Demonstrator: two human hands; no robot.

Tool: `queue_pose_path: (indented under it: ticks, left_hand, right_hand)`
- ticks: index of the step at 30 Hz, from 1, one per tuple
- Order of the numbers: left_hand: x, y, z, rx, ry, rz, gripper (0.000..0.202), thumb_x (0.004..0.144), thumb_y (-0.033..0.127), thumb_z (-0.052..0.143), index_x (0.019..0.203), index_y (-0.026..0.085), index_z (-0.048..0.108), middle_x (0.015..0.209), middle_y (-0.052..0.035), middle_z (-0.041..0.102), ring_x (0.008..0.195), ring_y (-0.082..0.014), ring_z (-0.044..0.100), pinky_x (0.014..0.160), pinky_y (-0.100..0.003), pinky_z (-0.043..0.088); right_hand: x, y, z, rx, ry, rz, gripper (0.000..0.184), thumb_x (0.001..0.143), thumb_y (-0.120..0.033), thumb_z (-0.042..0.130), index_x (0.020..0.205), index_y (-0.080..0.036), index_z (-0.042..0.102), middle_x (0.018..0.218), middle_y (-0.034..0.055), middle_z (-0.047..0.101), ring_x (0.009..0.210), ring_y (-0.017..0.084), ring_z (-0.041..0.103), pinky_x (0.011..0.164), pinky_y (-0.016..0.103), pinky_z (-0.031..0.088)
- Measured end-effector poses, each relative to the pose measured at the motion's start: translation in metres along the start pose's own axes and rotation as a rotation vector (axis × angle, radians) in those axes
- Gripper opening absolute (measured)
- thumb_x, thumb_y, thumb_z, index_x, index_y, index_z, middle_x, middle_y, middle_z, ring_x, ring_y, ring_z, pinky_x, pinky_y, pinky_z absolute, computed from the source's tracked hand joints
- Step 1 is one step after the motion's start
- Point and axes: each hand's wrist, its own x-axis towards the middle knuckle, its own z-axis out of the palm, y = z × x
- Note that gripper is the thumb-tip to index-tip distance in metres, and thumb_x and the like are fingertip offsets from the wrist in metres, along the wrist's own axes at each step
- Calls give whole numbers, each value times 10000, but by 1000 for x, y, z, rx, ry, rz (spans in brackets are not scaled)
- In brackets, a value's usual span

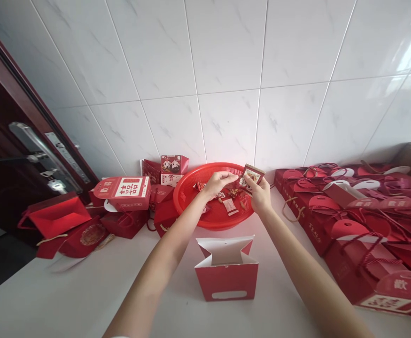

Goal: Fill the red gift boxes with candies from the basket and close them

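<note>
In the head view my right hand (pixel 260 192) grips a small brown box (pixel 253 173) with a picture on its front, above the right rim of the red plastic basket (pixel 182 197). My left hand (pixel 220 184) reaches over the basket with its fingers pinched together close to that box. Whatever lies between those fingertips is too small to make out. Wrapped sweets lie in the basket, among them a pale pink packet (pixel 230 207). Between my forearms stands a red paper gift box (pixel 228 281), upright, its top flaps spread and its white inside showing.
Many closed red gift boxes (pixel 353 234) with cord handles crowd the right side. To the left are more red boxes (pixel 131 192), some stacked, one lying open (pixel 60 218). A tiled wall (pixel 226 61) rises behind the white table (pixel 177 310). A dark door (pixel 1 108) stands at far left.
</note>
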Motion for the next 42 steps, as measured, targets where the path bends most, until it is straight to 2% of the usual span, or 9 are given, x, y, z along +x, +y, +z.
queue_pose_path:
  ticks: [4,9,14,23,27,33,37,39,42]
  left_hand:
    - [0,-3,-2,39,5,-3,355,635,450,833,756,143,704,756,-26,715,755,-175,648,775,-328,494]
    - [4,-8,-3,44,52,45,360,653,464,812,771,141,704,758,-20,707,747,-165,635,776,-322,488]
    - [6,-10,-5,25,122,83,355,662,458,802,782,146,680,790,-12,697,784,-157,635,810,-316,493]
    - [7,-15,-5,70,81,30,245,733,368,749,776,146,656,776,-14,676,751,-160,635,805,-342,511]
    - [7,-15,-4,120,76,11,185,756,324,716,765,151,651,767,-2,663,756,-154,626,817,-323,499]
    - [6,-14,0,220,39,-106,205,861,326,571,799,159,674,857,-29,723,876,-186,660,861,-311,497]
    - [8,-20,5,310,14,-253,312,925,296,430,781,149,666,820,-66,737,794,-198,687,777,-326,527]
    - [10,-24,4,377,29,-306,293,916,244,423,783,151,666,841,-73,737,798,-198,690,766,-319,528]
    - [10,-32,-3,508,92,-355,132,812,139,546,795,161,675,917,-73,734,898,-216,684,827,-315,514]
  right_hand:
    - [1,0,0,-16,-1,15,350,549,-349,888,781,-166,701,739,8,731,663,162,669,669,303,556]
    - [-1,-2,-2,-33,-41,47,363,576,-372,886,799,-160,694,747,26,735,698,194,687,691,333,568]
    - [-3,-4,-2,-30,-121,61,394,544,-324,911,835,-151,709,767,37,747,708,194,696,742,354,584]
    - [-1,-2,-4,-52,-99,58,369,537,-325,906,799,-162,705,774,45,755,710,203,698,723,349,585]
    - [0,-1,-4,-40,-73,70,372,519,-307,904,795,-165,697,756,34,750,691,202,694,701,350,587]
    - [2,0,-3,20,10,78,346,528,-256,890,781,-162,674,732,26,735,684,195,693,694,344,591]
    - [3,0,-4,24,63,72,323,527,-225,886,745,-164,654,698,12,720,656,172,675,636,301,574]
    - [3,0,-4,37,80,80,322,522,-215,882,735,-163,647,690,9,713,644,165,667,613,290,565]
    - [2,-1,-3,56,134,78,314,528,-200,869,735,-166,635,691,3,705,649,165,665,620,294,568]
